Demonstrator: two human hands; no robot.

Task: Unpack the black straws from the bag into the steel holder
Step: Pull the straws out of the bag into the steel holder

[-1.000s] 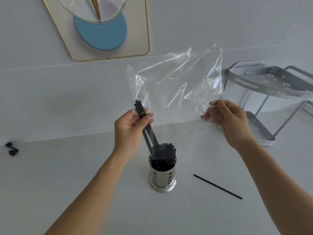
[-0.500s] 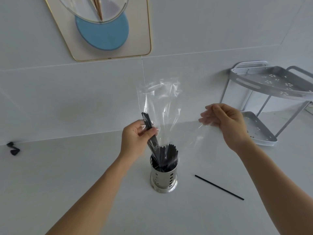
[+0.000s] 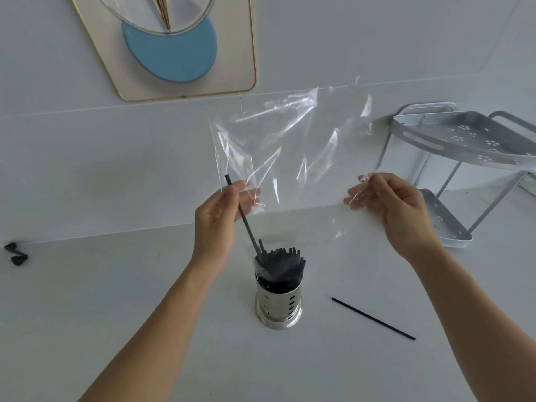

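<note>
A perforated steel holder [image 3: 279, 303] stands on the white counter, packed with black straws [image 3: 282, 258]. Above it, a clear plastic bag [image 3: 290, 149] is stretched wide between both hands. My left hand [image 3: 220, 210] pinches the bag's left edge and also grips one black straw [image 3: 243, 216], which slants down with its lower end among the straws in the holder. My right hand [image 3: 388, 203] pinches the bag's right edge. A single black straw [image 3: 373, 318] lies loose on the counter to the right of the holder.
A grey two-tier corner rack [image 3: 464, 158] stands at the right against the wall. A framed picture [image 3: 174, 44] hangs on the wall at upper left. A small black object [image 3: 16, 255] lies at the counter's far left edge.
The bag, bunched in my left hand half a second ago, is now spread wide between both hands. Only one straw now sticks up from my left hand.
</note>
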